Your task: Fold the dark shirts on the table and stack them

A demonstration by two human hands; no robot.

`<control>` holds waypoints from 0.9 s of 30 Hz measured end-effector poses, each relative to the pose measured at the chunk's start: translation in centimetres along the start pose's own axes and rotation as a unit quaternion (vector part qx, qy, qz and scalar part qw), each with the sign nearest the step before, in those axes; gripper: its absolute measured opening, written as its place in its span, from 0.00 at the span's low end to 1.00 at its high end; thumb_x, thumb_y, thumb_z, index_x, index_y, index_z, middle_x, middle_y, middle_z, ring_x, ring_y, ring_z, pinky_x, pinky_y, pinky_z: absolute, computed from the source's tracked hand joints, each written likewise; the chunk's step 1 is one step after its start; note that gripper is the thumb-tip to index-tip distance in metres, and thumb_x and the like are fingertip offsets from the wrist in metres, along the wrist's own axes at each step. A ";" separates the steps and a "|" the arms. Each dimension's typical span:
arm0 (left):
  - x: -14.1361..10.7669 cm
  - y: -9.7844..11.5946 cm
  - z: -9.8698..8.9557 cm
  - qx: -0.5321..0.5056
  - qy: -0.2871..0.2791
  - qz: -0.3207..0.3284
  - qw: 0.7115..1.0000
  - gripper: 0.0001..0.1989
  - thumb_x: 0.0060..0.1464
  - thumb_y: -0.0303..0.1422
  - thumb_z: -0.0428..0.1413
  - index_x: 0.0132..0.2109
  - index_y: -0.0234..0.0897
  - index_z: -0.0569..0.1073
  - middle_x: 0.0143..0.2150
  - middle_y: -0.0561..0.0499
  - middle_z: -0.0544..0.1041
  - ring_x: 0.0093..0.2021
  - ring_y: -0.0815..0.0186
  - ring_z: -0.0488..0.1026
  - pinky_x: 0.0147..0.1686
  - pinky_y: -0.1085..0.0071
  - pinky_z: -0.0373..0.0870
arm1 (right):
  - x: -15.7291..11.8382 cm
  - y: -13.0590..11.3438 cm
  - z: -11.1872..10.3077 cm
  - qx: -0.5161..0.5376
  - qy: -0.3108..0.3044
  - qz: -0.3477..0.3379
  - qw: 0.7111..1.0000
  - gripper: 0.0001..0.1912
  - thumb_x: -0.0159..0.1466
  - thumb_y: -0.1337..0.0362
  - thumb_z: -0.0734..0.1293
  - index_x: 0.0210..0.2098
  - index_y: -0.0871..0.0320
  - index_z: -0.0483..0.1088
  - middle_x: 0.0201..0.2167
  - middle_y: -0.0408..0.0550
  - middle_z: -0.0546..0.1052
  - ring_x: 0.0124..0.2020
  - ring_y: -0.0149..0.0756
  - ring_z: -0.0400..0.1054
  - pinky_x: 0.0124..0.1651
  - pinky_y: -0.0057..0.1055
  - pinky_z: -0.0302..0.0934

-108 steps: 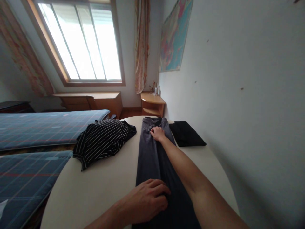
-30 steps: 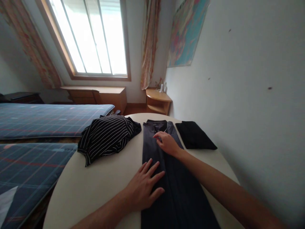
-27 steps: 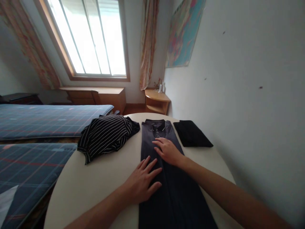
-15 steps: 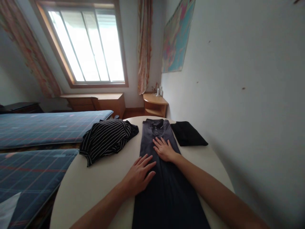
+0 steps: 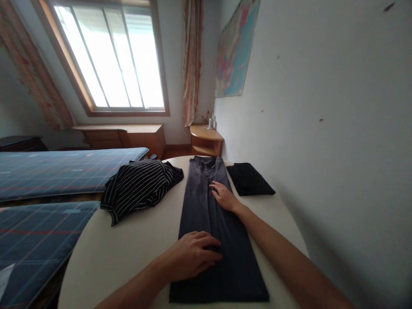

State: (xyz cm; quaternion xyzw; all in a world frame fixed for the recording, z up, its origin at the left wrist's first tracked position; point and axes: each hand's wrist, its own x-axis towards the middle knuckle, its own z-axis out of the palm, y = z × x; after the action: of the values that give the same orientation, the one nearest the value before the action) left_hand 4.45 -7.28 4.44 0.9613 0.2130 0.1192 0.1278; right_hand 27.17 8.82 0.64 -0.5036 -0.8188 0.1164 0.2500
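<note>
A dark grey-blue pair of trousers or long garment with a buttoned top edge would be hard to tell apart here; its small round buttons and collar-like opening at the far end suggest a shirt [image 5: 206,206], laid out as a long narrow strip. My left hand [image 5: 195,254] rests over its near left part, fingers stretched and slightly bent. Farther up, my right hand [image 5: 223,195] lies on its right side with fingers extended. Neither hand grips the cloth. The shirt's near hem shows just in front of my left hand.
A black-and-white striped garment [image 5: 138,189] lies crumpled on the left of the round white table [image 5: 106,253]. A folded black cloth [image 5: 250,179] is at the right, near the wall. Beds with blue plaid mattresses [image 5: 64,171] stand to the left.
My left hand has moved nearer along the shirt, and my right hand has shifted slightly down its right side. The view has tilted a little, bringing the near hem into sight.
</note>
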 end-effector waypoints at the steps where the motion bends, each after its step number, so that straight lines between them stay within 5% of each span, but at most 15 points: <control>1: 0.1 0.4 0.1 0.010 -0.004 0.016 1.000 0.14 0.66 0.35 0.52 0.56 0.51 0.74 0.60 0.55 0.73 0.57 0.62 0.71 0.56 0.65 0.68 | -0.7 0.3 -0.3 -0.004 -0.019 -0.005 1.000 0.21 0.70 0.64 0.57 0.59 0.62 0.69 0.65 0.58 0.66 0.68 0.41 0.55 0.70 0.43 0.47; 9: 0.7 1.7 0.6 0.080 -0.008 0.098 0.992 0.12 0.69 0.36 0.49 0.53 0.49 0.75 0.55 0.55 0.77 0.49 0.66 0.74 0.45 0.70 0.69 | -3.3 0.5 -1.3 -0.029 -0.079 -0.026 0.996 0.22 0.70 0.62 0.58 0.61 0.57 0.68 0.66 0.52 0.64 0.70 0.44 0.52 0.70 0.45 0.47; 18: 0.2 1.3 0.4 0.021 -0.006 0.107 0.994 0.10 0.66 0.41 0.53 0.49 0.48 0.77 0.56 0.57 0.77 0.49 0.66 0.73 0.47 0.71 0.68 | -3.4 0.5 -1.0 -0.034 -0.075 -0.026 0.996 0.22 0.70 0.63 0.58 0.62 0.55 0.68 0.67 0.52 0.64 0.70 0.46 0.51 0.69 0.51 0.48; 27: 0.3 2.0 0.9 0.065 0.018 0.131 0.989 0.10 0.65 0.44 0.55 0.48 0.50 0.76 0.54 0.60 0.77 0.47 0.68 0.73 0.39 0.72 0.67 | -3.3 0.7 -0.7 -0.042 -0.064 -0.033 0.997 0.22 0.69 0.63 0.59 0.61 0.55 0.69 0.66 0.53 0.65 0.69 0.47 0.52 0.69 0.51 0.49</control>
State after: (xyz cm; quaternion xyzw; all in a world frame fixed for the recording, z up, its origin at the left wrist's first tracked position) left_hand 5.75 -9.10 4.22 0.9848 0.0952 0.1382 0.0446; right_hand 29.29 6.17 -0.02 -0.4782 -0.8532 0.1059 0.1794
